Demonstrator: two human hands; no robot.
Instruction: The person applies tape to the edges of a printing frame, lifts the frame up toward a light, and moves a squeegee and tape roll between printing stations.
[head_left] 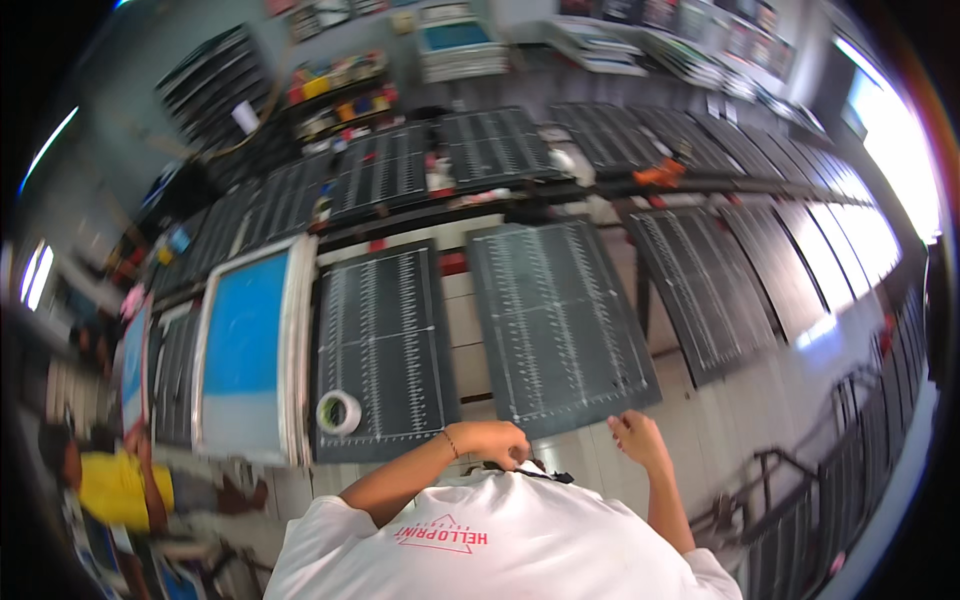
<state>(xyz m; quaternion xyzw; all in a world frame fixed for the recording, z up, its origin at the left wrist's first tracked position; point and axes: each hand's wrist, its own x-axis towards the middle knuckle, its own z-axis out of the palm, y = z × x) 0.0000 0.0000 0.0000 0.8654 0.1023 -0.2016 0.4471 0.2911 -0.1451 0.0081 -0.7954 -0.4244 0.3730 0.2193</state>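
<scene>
My left hand (497,443) is in front of my white shirt, its fingers curled inward. A black strap-like piece (545,471) lies just beside it; whether the fingers grip it cannot be made out. My right hand (636,440) is raised near the front right corner of a dark grey printing board (548,320), its fingers bent together. Anything in that pinch is too small to tell. White ruled marks run in columns over the board. To its left lies a similar marked board (388,345), with a roll of white tape (339,412) on its near left corner.
A screen-printing frame (298,350) with blue mesh stands left of the boards. More dark boards (702,295) line both sides of the long rack. An orange object (659,174) rests between the rows. A person in yellow (118,490) is at left. Metal racks (790,490) stand at right.
</scene>
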